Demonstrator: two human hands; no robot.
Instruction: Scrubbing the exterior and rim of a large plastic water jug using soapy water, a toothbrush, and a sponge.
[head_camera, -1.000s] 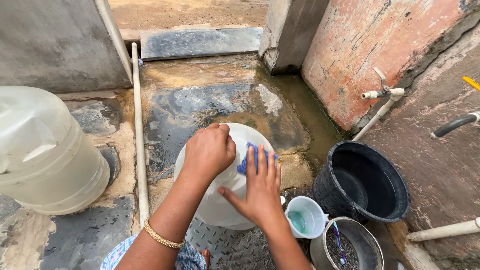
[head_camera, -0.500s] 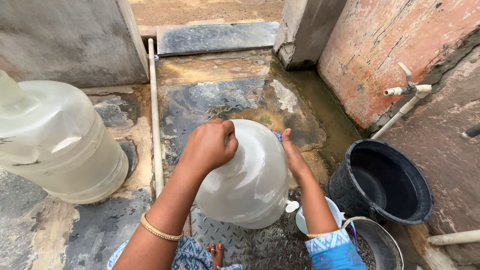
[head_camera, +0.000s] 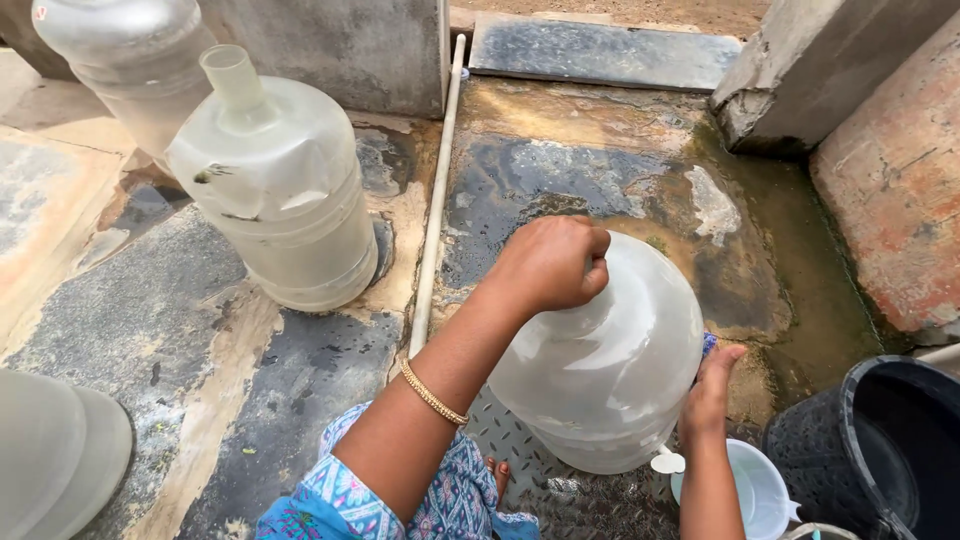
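Observation:
A large translucent white water jug (head_camera: 610, 360) stands on a metal tread plate (head_camera: 560, 490) in front of me. My left hand (head_camera: 553, 262) is closed in a fist over its top, covering the neck. My right hand (head_camera: 712, 392) presses against the jug's lower right side, holding a blue scrubber (head_camera: 708, 343) that peeks out above the fingers. A gold bangle (head_camera: 432, 394) circles my left wrist.
Another big jug (head_camera: 285, 190) stands upright at the left, a third (head_camera: 125, 60) behind it, part of one (head_camera: 55, 450) at bottom left. A white pipe (head_camera: 435, 200) runs along the wet stone floor. A black bucket (head_camera: 880, 450) and small white mug (head_camera: 755, 485) sit at the right.
The view has swung left and down, bringing more jugs into sight. My right hand slid from the jug's face around to its lower right side; the left fist stays on top.

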